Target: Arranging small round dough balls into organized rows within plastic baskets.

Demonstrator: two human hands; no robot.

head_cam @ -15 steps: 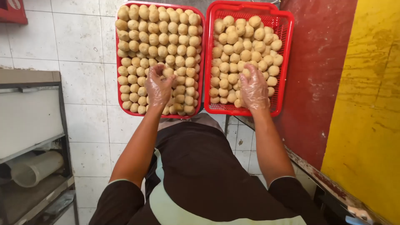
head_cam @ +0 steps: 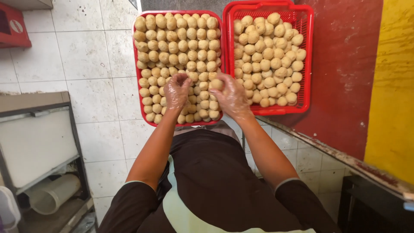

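Hands hold dough balls over left tray.

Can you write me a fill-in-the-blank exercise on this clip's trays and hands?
1. Both trays holding the dough balls are ____ in colour.
2. The right hand holds one dough ball over the ____ tray.
3. Both hands wear clear plastic ____; the left hand is closed above the neat rows.
4. The balls in the right tray lie in a loose ____ rather than rows.

Missing words: red; left; gloves; heap
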